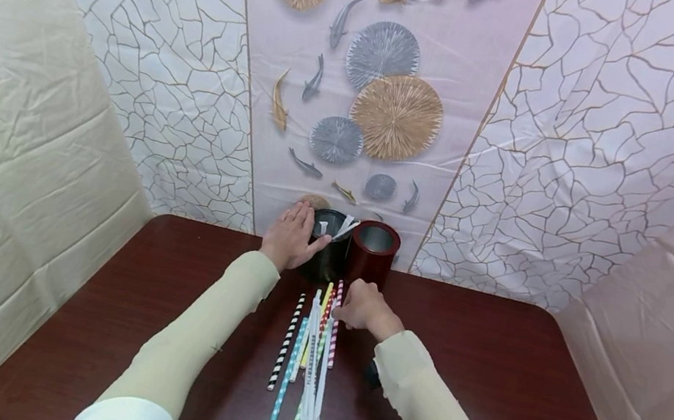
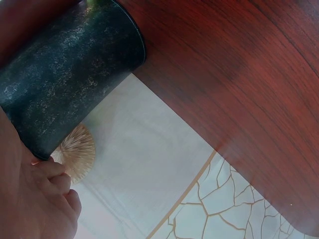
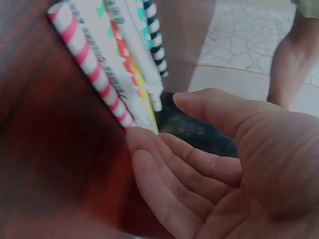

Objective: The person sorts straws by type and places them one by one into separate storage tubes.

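Note:
My left hand (image 1: 295,236) holds the rim of a black cup (image 1: 326,264), thumb at the front and fingers along its left side. White paper-wrapped straws (image 1: 345,226) stick out of that cup. My right hand (image 1: 369,308) is at the far ends of a bunch of straws on the table. In the right wrist view its thumb stands apart from the bent fingers, and the fingertips meet the end of a pink-striped straw (image 3: 92,67). Beside it lie white wrapped straws (image 1: 313,362), a black-striped straw (image 1: 286,343), a blue one (image 1: 283,390), and red and yellow ones.
A dark red cup (image 1: 370,264) stands right against the black cup, its opening upward. Both are at the back of the brown table (image 1: 444,406), close to a patterned cloth backdrop (image 1: 327,186). Pale cloth walls (image 1: 658,331) rise along the sides.

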A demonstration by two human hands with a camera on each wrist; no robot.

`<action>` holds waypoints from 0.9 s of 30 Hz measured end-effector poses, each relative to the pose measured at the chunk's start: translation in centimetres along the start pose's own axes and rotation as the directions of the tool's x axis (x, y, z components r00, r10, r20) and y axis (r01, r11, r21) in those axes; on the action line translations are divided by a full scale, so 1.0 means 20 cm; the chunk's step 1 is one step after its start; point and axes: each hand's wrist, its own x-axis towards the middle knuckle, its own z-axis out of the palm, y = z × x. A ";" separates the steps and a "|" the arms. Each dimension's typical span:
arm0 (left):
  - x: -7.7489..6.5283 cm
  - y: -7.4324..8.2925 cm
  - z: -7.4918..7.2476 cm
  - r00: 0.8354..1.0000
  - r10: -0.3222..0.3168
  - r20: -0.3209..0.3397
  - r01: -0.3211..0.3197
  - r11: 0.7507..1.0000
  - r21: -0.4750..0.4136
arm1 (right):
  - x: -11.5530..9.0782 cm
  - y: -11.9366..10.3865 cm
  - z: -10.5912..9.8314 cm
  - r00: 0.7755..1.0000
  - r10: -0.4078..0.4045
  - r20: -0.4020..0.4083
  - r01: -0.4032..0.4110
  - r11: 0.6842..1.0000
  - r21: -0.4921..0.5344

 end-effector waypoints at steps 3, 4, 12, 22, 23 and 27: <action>0.00 0.00 0.00 1.000 0.000 0.001 0.000 1.000 -0.004 | 0.02 0.03 0.05 1.000 0.012 0.000 -0.012 1.000 0.019; 0.00 0.00 0.00 1.000 0.001 0.001 -0.001 1.000 -0.004 | 0.02 0.03 0.07 1.000 0.017 0.000 -0.017 1.000 0.025; 0.00 0.00 0.01 1.000 0.001 -0.001 -0.001 1.000 0.008 | 0.05 0.07 0.14 0.999 0.049 -0.008 -0.049 0.998 0.039; 0.00 0.00 0.00 1.000 0.001 -0.002 -0.001 1.000 0.005 | 0.05 0.09 0.15 0.998 0.060 -0.033 -0.056 0.990 0.126; 0.00 0.00 0.00 1.000 0.002 -0.001 -0.002 1.000 0.007 | 0.06 0.10 0.16 0.997 0.071 -0.030 -0.067 0.988 0.139; 0.00 0.00 0.00 1.000 0.002 0.001 -0.002 1.000 0.016 | 0.06 0.11 0.17 0.995 0.092 -0.034 -0.084 0.980 0.178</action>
